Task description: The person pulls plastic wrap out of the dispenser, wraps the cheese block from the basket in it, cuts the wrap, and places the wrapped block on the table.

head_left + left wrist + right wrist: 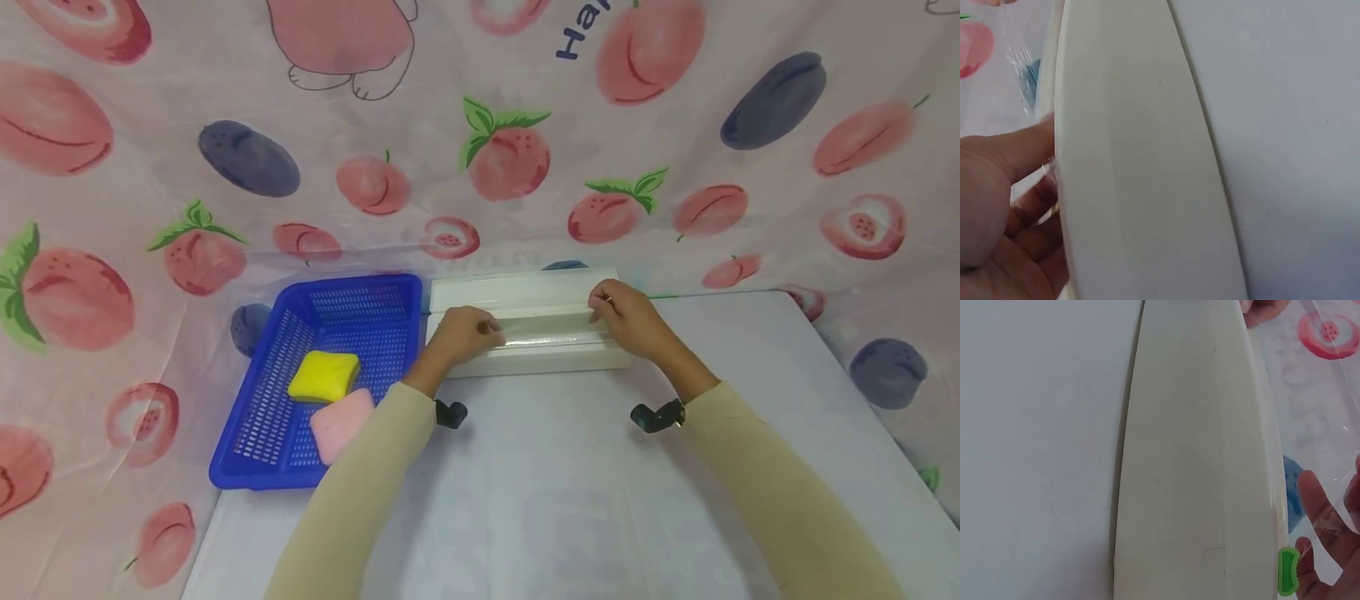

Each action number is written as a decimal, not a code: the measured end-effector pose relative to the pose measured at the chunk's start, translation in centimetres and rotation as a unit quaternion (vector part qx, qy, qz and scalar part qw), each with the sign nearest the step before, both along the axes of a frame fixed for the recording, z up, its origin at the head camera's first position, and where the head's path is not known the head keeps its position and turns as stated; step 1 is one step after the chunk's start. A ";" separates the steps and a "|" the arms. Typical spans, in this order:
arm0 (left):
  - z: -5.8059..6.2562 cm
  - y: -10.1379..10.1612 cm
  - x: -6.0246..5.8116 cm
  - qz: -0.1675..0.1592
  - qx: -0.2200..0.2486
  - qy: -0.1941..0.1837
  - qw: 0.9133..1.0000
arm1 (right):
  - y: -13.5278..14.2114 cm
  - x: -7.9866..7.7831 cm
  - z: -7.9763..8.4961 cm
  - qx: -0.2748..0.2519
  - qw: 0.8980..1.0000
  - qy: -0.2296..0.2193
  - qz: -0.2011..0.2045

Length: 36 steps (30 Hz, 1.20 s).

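Observation:
A long white cling film dispenser (543, 362) lies near the back of the table with its lid (517, 290) raised at the rear. Clear cling film (553, 328) stretches along it between the two hands. My left hand (467, 335) pinches the film near the dispenser's left end; in the left wrist view, thumb and curled fingers meet behind the white front wall (1129, 150). At the other end my right hand (632, 321) holds the film's right side, its fingers bent. A green slider (1288, 570) shows beside those fingers in the right wrist view.
A blue plastic basket (420, 292) stands left of the dispenser, holding a yellow sponge (324, 377) and a pink sponge (341, 425). The left forearm passes over the basket's near right corner. A fruit-print curtain (525, 225) hangs right behind the white table (562, 500).

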<state>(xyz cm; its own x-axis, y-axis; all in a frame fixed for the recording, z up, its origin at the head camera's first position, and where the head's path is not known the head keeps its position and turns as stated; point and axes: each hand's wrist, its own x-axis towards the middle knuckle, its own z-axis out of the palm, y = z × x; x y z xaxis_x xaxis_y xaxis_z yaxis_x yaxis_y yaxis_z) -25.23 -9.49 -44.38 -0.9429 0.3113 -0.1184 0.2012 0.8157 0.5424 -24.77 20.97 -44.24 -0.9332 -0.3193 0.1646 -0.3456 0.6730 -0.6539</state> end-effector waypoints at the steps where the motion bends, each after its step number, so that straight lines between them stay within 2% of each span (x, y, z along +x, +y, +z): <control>1: 0.1 -0.2 0.0 -0.007 -0.003 0.005 1.000 | 0.0 0.0 -0.1 -0.004 1.000 0.000 -0.004; 7: 0.4 -1.2 0.1 -0.057 -0.008 0.052 0.997 | 0.3 0.3 -0.4 -0.026 0.999 -0.005 -0.020; 11: 0.7 -1.3 0.2 -0.105 0.001 0.091 0.990 | 0.5 0.4 -0.7 -0.045 0.998 -0.011 -0.048; 17: 1.7 -1.7 0.6 -0.149 -0.038 0.077 0.985 | 0.4 0.6 -0.9 -0.098 0.994 -0.014 -0.044; 22: 2.4 -2.6 0.6 -0.142 -0.044 0.085 0.985 | 0.3 0.7 -0.8 -0.118 0.992 -0.012 -0.036; 28: 2.9 -4.6 0.4 -0.096 0.004 0.032 0.995 | 0.6 0.6 -1.0 -0.116 0.992 -0.031 -0.039; 32: 3.1 -5.6 0.6 -0.096 0.037 0.013 0.995 | 1.1 0.7 -1.2 -0.109 0.992 -0.047 -0.036; 36: 3.2 -6.1 0.7 -0.098 0.037 0.002 0.994 | 1.6 0.7 -1.4 -0.122 0.990 -0.061 -0.024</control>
<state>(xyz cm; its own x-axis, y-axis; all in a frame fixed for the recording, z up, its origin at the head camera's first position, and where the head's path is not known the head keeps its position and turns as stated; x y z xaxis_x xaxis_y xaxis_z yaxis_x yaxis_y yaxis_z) -24.49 -15.57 -41.22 -0.8634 0.4971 -0.0858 0.3544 0.7188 0.5982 -24.06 22.52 -45.67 -0.9643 -0.2380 0.1159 -0.2247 0.5045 -0.8337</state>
